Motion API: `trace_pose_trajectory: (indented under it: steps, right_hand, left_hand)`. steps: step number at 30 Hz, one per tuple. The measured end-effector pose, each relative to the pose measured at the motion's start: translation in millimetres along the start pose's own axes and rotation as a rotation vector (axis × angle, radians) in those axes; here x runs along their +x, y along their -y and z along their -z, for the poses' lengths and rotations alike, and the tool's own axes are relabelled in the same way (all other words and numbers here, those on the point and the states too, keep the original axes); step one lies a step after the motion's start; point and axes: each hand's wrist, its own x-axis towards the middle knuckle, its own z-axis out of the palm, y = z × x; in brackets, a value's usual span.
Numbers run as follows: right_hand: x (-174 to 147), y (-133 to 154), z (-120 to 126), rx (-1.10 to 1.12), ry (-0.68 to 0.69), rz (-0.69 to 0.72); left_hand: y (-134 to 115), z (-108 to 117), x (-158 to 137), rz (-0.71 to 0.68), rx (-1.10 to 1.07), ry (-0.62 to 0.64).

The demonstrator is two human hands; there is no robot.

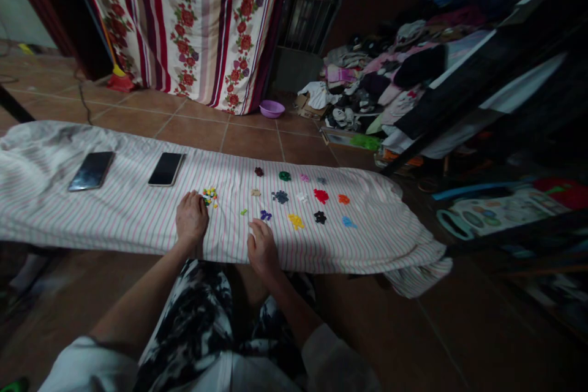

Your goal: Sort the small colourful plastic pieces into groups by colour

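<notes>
My left hand [192, 217] rests on the striped cloth with its fingers curled together. Its fingertips are at the near left edge of a mixed pile of tiny yellow, green, orange and white pieces [211, 196]; what they grip, if anything, is hidden. My right hand [263, 247] is low over the cloth, thumb and fingers closed in a pinch whose contents are too small to name. Just beyond it lie a few light green pieces [243, 212] and a purple pile [265, 215]. Farther right are yellow [296, 221], black [320, 217] and light blue [349, 222] piles.
Behind are more single-colour piles, including grey [280, 197], red [321, 196] and dark green [285, 176]. Two phones [166, 169] lie left on the striped cloth [133, 214]. A purple basin [272, 109] and heaped clothes [381, 73] stand beyond on the tiled floor.
</notes>
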Motion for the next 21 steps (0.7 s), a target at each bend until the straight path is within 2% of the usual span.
trace_pose_trajectory:
  steps: [10,15,21]
  right_hand:
    - [-2,-5,-3,-0.030,-0.017,0.043]
    - [-5,-8,-4,-0.067,-0.008,0.104]
    - [-5,-11,-5,-0.059,-0.027,0.155]
  left_hand:
    - [2,0,-8,0.115,-0.003,-0.034]
    - [-6,0,-31,0.048,0.091,-0.058]
    - [-1,5,-49,0.040,0.150,0.052]
